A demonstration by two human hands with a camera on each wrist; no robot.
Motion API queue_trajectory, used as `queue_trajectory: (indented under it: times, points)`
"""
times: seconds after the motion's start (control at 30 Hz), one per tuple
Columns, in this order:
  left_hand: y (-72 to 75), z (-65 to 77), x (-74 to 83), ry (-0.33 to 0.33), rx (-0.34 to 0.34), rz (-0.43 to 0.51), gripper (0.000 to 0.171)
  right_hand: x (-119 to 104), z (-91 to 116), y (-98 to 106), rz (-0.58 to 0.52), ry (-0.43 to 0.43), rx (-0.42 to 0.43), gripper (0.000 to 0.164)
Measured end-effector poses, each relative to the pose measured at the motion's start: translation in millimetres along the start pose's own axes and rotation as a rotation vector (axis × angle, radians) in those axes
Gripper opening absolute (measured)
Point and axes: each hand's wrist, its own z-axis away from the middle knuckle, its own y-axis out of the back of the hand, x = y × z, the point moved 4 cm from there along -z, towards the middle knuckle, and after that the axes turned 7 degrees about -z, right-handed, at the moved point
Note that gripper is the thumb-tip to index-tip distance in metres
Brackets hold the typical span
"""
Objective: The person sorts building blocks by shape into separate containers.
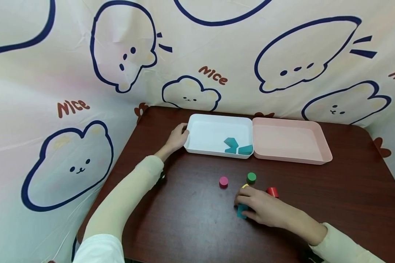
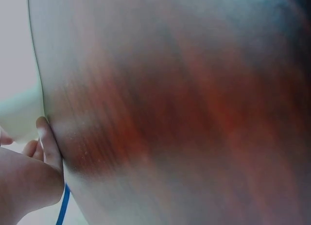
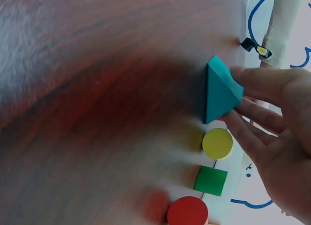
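My left hand (image 1: pixel 178 137) grips the left rim of a white tray (image 1: pixel 210 128). In the left wrist view, part of that hand (image 2: pixel 29 174) shows against the tray's edge. A few teal blocks (image 1: pixel 231 142) lie in the tray's front right corner. On the table, my right hand (image 1: pixel 264 207) pinches a teal pyramid-like block (image 3: pixel 222 91) between thumb and fingers. Close by it are a yellow round block (image 3: pixel 217 143), a green cylinder (image 1: pixel 251 178) and a red cylinder (image 1: pixel 272 192). In the head view, the right hand mostly covers the yellow one.
A pink tray (image 1: pixel 288 138) adjoins the white one on its right. One pink cylinder (image 1: pixel 223 182) stands left of the green one. The dark wooden table (image 1: pixel 191 219) meets a printed curtain (image 1: pixel 237 47) at the back and left.
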Motion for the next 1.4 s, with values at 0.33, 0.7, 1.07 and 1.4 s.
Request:
queue_trajectory:
  times: [0.33, 0.7, 1.07, 1.4]
  points:
    - [0.8, 2.1, 2.0, 0.001, -0.003, 0.0, 0.054, -3.2, 4.7, 3.4, 0.081, 0.03, -0.069, 0.037]
    - [0.9, 2.1, 1.9, 0.004, -0.002, 0.0, 0.053, -4.5, 4.1, 2.7, 0.123, 0.063, -0.054, 0.042]
    - [0.0, 1.5, 2.3, 0.012, 0.006, -0.006, 0.052, 1.6, -4.0, 0.2, 0.136, 0.069, 0.017, 0.033]
    - [0.8, 2.1, 2.1, 0.016, -0.001, -0.006, 0.053, 7.5, -12.7, 26.0, 0.14, 0.047, 0.083, 0.038]
